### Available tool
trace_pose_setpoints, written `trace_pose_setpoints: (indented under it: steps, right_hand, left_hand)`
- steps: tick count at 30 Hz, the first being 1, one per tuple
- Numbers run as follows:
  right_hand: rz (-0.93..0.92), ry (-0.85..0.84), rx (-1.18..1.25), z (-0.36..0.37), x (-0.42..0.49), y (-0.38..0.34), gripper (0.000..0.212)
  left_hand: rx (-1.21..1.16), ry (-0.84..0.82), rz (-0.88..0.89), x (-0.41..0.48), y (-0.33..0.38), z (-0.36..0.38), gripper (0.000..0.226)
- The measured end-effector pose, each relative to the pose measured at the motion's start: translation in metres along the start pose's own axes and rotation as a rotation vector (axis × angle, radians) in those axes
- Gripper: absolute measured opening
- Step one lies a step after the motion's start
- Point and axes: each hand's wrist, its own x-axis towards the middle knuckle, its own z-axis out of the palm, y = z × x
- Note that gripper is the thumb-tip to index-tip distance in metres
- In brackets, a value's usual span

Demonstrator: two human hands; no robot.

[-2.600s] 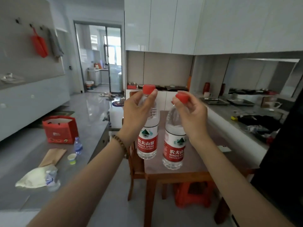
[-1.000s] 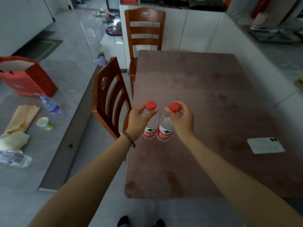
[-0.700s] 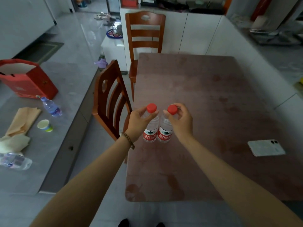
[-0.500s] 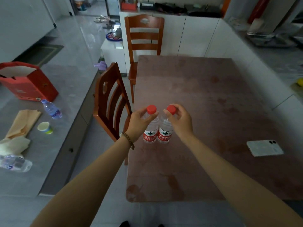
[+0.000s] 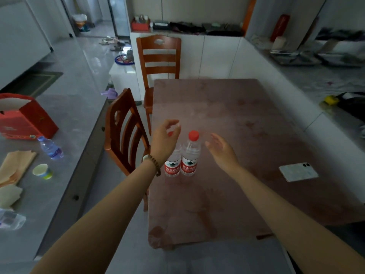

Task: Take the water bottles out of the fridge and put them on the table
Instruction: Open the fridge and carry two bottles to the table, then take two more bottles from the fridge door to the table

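Standing upright on the tabletop (image 5: 246, 119), both water bottles (image 5: 189, 155) were delivered; left hand (image 5: 165, 139) and right hand (image 5: 222, 150) hovered with grips released.

Both arms reach forward, left hand (image 5: 165, 138) and right hand (image 5: 222, 150) spread, empty.

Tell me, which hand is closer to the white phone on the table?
Right. The right hand hovers left of the white phone; the left hand is farther, beyond the two bottles.
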Motion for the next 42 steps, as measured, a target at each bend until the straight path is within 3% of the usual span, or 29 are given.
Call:
trace_pose_setpoints:
  steps: [5,7,9,12,16,22,26,33,42]
  right_hand:
    - [0.144,0.171,-0.195,-0.077,-0.051,0.011,0.062]
    - [0.234,0.227,-0.227,-0.115,-0.086,0.013,0.063]
    - [0.338,0.317,-0.256,-0.149,-0.133,0.014,0.062]
    - [0.469,0.498,-0.348,-0.180,-0.225,0.013,0.061]
    - [0.652,0.702,-0.403,-0.173,-0.362,-0.011,0.060]
    - [0.868,0.913,-0.347,-0.109,-0.539,-0.067,0.062]
    - [0.957,1.043,-0.313,-0.069,-0.642,-0.111,0.061]
    - [0.922,1.180,-0.332,-0.020,-0.804,-0.176,0.053]
    - [0.985,1.326,-0.515,0.018,-1.039,-0.222,0.059]
  left_hand:
    - [0.114,-0.165,0.334,-0.007,0.049,0.043,0.028]
    - [0.171,-0.357,0.354,-0.017,0.065,0.067,0.032]
    - [0.260,-0.658,0.298,-0.031,0.074,0.093,0.039]
    - [0.528,-0.962,0.432,-0.063,0.085,0.123,0.052]
    - [0.532,-1.213,0.614,-0.130,0.108,0.125,0.056]
    - [0.469,-1.452,0.915,-0.261,0.137,0.093,0.053]
    - [0.396,-1.511,1.109,-0.360,0.171,0.068,0.052]
    - [0.173,-1.574,1.328,-0.528,0.223,-0.005,0.050]
    - [-0.080,-1.510,1.254,-0.716,0.260,-0.091,0.050]
